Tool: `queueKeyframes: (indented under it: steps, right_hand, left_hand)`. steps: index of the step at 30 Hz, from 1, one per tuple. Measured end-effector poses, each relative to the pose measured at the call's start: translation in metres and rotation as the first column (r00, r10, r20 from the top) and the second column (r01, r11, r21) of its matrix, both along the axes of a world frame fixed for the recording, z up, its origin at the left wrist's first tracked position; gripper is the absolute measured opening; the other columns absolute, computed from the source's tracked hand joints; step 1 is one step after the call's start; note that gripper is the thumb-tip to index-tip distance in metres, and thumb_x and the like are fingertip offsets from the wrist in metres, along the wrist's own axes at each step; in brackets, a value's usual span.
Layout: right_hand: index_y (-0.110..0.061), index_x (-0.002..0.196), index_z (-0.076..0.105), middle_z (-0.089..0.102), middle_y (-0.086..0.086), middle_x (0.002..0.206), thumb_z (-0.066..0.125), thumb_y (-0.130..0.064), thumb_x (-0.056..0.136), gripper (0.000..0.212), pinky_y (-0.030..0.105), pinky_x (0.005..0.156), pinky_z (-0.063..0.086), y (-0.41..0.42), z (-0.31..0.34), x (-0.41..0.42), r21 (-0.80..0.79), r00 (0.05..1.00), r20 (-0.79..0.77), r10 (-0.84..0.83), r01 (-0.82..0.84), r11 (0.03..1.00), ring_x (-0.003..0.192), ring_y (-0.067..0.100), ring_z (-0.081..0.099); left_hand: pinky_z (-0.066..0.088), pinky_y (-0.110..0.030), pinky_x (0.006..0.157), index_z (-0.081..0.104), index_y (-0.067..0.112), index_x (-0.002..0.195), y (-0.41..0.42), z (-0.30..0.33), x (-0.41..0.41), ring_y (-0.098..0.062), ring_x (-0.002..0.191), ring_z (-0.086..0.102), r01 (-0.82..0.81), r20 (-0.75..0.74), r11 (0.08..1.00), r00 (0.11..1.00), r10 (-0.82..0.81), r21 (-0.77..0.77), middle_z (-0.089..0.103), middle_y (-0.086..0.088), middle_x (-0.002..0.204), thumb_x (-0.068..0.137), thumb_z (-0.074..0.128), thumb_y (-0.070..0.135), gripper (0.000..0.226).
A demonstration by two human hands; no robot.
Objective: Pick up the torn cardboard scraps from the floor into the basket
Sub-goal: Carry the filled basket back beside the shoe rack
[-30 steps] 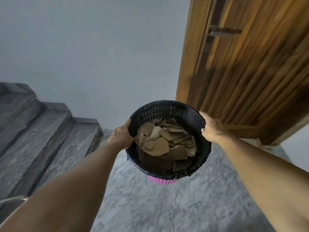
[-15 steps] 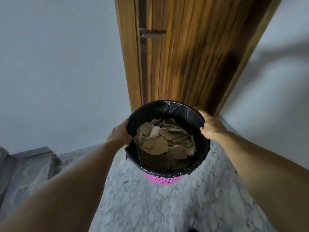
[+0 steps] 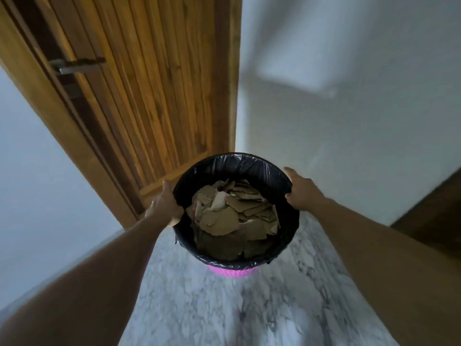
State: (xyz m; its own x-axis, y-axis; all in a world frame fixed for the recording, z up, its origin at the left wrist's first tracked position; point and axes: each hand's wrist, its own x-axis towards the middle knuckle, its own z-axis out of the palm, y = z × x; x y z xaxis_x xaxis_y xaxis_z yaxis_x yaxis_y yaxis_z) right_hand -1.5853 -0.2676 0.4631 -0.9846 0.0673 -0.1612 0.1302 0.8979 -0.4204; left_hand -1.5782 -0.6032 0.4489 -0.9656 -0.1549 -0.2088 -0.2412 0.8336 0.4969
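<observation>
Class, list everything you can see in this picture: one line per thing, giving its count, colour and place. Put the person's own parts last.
basket: one, pink, held above the floor, centre.
bin liner: one, black, lining the basket and folded over its rim.
cardboard scraps: many, brown, piled inside the basket.
door: one, brown wood, upper left.
door handle: one, grey metal, on the door's left side.
floor: grey-white marble, below.
wall: pale grey, right.
left hand: grips the basket's left rim.
right hand: grips the right rim.
</observation>
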Motion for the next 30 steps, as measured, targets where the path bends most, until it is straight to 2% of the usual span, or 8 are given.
queueKeyframes:
  steps: [7,12,16,19,21,25,28,30]
  right_hand:
    - [-0.023,0.156,0.011,0.050,0.024,0.137,0.061,-0.011,0.088,0.085,0.044,0.099,0.048,0.129,0.007,0.087,-0.015,0.975,0.039,-0.217,0.218,0.976,0.120,0.039,0.052]
    - [-0.024,0.156,0.012,0.055,0.022,0.127,0.062,-0.011,0.089,0.085,0.041,0.090,0.052,0.196,0.009,0.149,-0.013,0.924,0.057,-0.378,0.379,0.925,0.111,0.036,0.057]
    - [-0.016,0.144,0.030,0.056,0.019,0.123,0.063,-0.011,0.086,0.067,0.040,0.084,0.052,0.230,0.009,0.207,-0.015,0.855,0.040,-0.518,0.519,0.855,0.108,0.035,0.058]
    - [-0.009,0.123,0.038,0.057,0.017,0.111,0.064,-0.009,0.083,0.048,0.042,0.079,0.054,0.246,0.009,0.253,-0.059,0.795,0.026,-0.606,0.606,0.793,0.099,0.033,0.059]
    - [-0.006,0.120,0.040,0.056,0.015,0.108,0.065,-0.009,0.082,0.046,0.044,0.081,0.054,0.254,0.007,0.281,-0.078,0.740,-0.002,-0.673,0.670,0.738,0.100,0.034,0.059]
    - [0.004,0.126,0.043,0.055,0.016,0.099,0.060,-0.015,0.083,0.050,0.029,0.073,0.044,0.262,0.008,0.341,-0.121,0.611,-0.059,-0.790,0.781,0.613,0.094,0.032,0.058]
    - [0.003,0.134,0.038,0.057,0.028,0.114,0.056,-0.006,0.090,0.048,0.032,0.075,0.039,0.276,0.010,0.397,-0.097,0.446,-0.042,-0.894,0.889,0.448,0.105,0.041,0.058]
    - [-0.002,0.135,0.035,0.057,0.023,0.102,0.054,-0.007,0.089,0.050,0.033,0.069,0.039,0.287,0.010,0.434,-0.138,0.326,-0.043,-0.944,0.934,0.329,0.095,0.039,0.057]
  left_hand:
    - [0.051,-0.050,0.088,0.010,0.019,0.153,0.132,-0.010,0.005,-0.041,0.109,0.056,0.222,-0.051,0.973,0.974,-0.220,0.059,0.055,-0.023,0.127,0.073,0.063,0.016,0.095]
    - [0.045,-0.044,0.094,-0.006,0.015,0.153,0.214,0.002,0.030,-0.041,0.124,0.047,0.361,0.091,0.932,0.928,-0.362,0.034,0.039,-0.024,0.145,0.086,0.058,0.005,0.093]
    - [0.047,-0.043,0.091,0.009,0.012,0.152,0.268,0.004,0.038,-0.040,0.120,0.049,0.469,0.068,0.881,0.878,-0.473,0.062,0.044,-0.024,0.138,0.085,0.055,0.004,0.082]
    - [0.046,-0.040,0.077,0.033,0.006,0.129,0.304,0.009,0.051,-0.035,0.096,0.053,0.540,0.034,0.838,0.839,-0.543,0.076,0.054,-0.023,0.115,0.083,0.054,0.003,0.051]
    - [0.044,-0.038,0.070,0.036,0.005,0.112,0.327,0.012,0.061,-0.031,0.089,0.051,0.599,0.027,0.795,0.797,-0.604,0.093,0.052,-0.019,0.102,0.084,0.054,0.004,0.033]
    - [0.042,-0.037,0.073,0.038,0.000,0.115,0.380,0.017,0.082,-0.035,0.098,0.053,0.692,-0.017,0.708,0.717,-0.697,0.137,0.050,-0.018,0.101,0.085,0.054,0.004,0.035]
    - [0.041,-0.036,0.073,0.041,-0.004,0.117,0.429,0.017,0.118,-0.039,0.103,0.055,0.775,-0.101,0.613,0.629,-0.771,0.155,0.053,-0.025,0.111,0.083,0.055,-0.001,0.037]
    - [0.043,-0.039,0.074,0.044,-0.006,0.116,0.461,0.016,0.148,-0.042,0.104,0.055,0.819,-0.168,0.553,0.573,-0.802,0.153,0.053,-0.028,0.115,0.081,0.057,-0.001,0.038]
